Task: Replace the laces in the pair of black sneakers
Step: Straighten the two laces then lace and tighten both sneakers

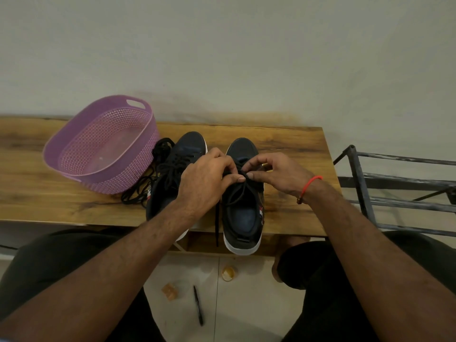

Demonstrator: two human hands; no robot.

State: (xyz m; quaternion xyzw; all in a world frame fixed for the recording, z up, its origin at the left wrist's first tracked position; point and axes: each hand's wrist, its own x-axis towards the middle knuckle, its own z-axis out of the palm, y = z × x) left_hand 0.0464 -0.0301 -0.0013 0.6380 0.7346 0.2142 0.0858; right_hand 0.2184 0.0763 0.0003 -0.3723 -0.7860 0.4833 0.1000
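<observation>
Sneakers stand side by side on the table, toes toward the wall: the left sneaker and right sneaker, both black with white soles and dark insoles. Both hands meet over the right one; the left hand and right hand each pinch the black lace at its upper eyelets. One lace end hangs over the table's near edge between the shoes. Loose black laces lie tangled just beside the left sneaker, against a purple basket.
</observation>
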